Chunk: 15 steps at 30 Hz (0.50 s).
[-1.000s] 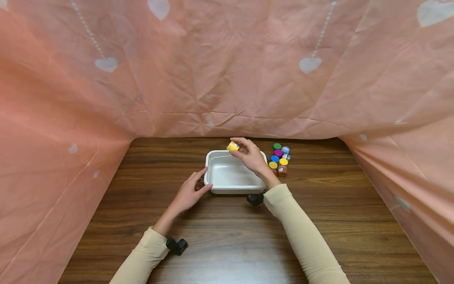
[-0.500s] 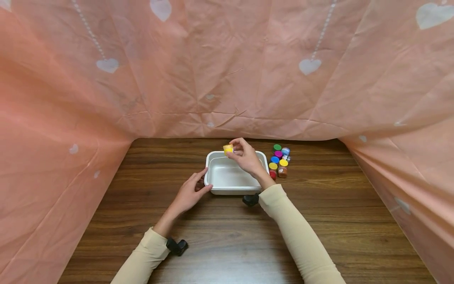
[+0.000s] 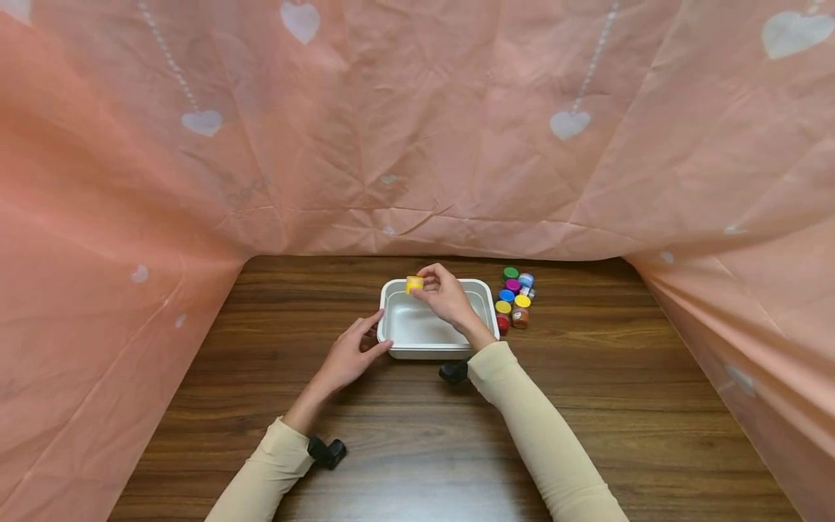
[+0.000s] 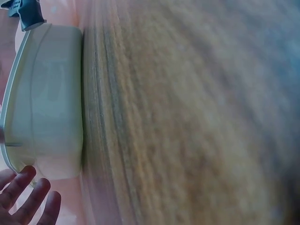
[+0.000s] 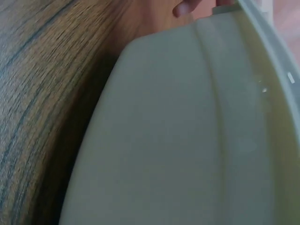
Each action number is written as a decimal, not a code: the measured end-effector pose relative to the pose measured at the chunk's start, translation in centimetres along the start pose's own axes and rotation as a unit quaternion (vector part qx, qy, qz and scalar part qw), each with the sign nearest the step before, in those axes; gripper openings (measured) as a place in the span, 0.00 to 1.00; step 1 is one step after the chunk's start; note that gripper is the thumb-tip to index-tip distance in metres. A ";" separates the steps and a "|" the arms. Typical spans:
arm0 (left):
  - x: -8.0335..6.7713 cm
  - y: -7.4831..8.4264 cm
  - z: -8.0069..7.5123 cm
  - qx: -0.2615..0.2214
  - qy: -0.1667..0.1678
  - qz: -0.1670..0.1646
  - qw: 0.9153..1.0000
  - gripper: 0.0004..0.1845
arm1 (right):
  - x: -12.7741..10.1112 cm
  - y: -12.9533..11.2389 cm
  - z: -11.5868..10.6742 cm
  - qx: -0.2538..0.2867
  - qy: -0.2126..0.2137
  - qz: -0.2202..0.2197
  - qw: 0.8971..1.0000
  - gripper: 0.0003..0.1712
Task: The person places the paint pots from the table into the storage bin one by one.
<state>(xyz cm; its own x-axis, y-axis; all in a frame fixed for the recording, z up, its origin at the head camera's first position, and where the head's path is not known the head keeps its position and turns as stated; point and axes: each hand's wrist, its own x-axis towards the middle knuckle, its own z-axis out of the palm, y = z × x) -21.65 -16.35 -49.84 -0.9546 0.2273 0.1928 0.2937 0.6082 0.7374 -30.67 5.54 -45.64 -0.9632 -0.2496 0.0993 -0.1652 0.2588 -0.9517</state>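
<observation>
In the head view my right hand (image 3: 449,299) pinches a small yellow jar (image 3: 414,285) between thumb and fingers. It holds the jar above the far left part of a white rectangular plastic tray (image 3: 438,353). My left hand (image 3: 349,355) rests against the tray's near left corner, its thumb at the front rim and fingers along the left side. Loosely extended fingers (image 4: 29,194) show beside the tray wall (image 4: 56,103) in the left wrist view. The right wrist view is filled mostly by the tray's outer wall (image 5: 154,126); the yellow jar is out of sight there.
Several small jars with coloured lids, among them a green-lidded jar (image 3: 510,273) and a brown jar with a yellow lid (image 3: 520,312), stand close to the tray's right side. A pink curtain (image 3: 417,145) surrounds the wooden table (image 3: 404,435) at the back and sides.
My right hand has carried the yellow jar left and slightly nearer over the tray, and the jar has turned more upright. My left hand stays at the tray corner.
</observation>
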 end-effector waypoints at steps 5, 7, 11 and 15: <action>-0.1 0.2 0.0 -0.003 -0.001 0.001 1.000 0.35 | 0.2 0.4 0.5 -0.026 -0.021 0.009 0.999 0.21; -0.1 0.2 0.0 -0.002 0.000 0.002 1.000 0.35 | 0.4 0.5 0.8 -0.037 -0.023 0.007 0.999 0.20; 0.0 0.3 -0.2 0.006 0.000 0.003 1.000 0.34 | 0.7 0.5 1.1 -0.049 -0.021 0.009 0.999 0.19; 0.0 0.4 -0.2 0.009 0.000 0.002 1.000 0.34 | 0.9 0.6 1.4 -0.067 -0.017 0.012 0.998 0.19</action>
<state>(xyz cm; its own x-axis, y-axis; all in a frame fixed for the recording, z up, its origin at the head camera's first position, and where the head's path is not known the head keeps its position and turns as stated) -21.53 -16.27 -49.47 -0.9534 0.2293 0.1962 0.2985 0.6210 0.7247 -31.31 4.14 -46.52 -0.9601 -0.2720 0.0648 -0.1707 0.3864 -0.9064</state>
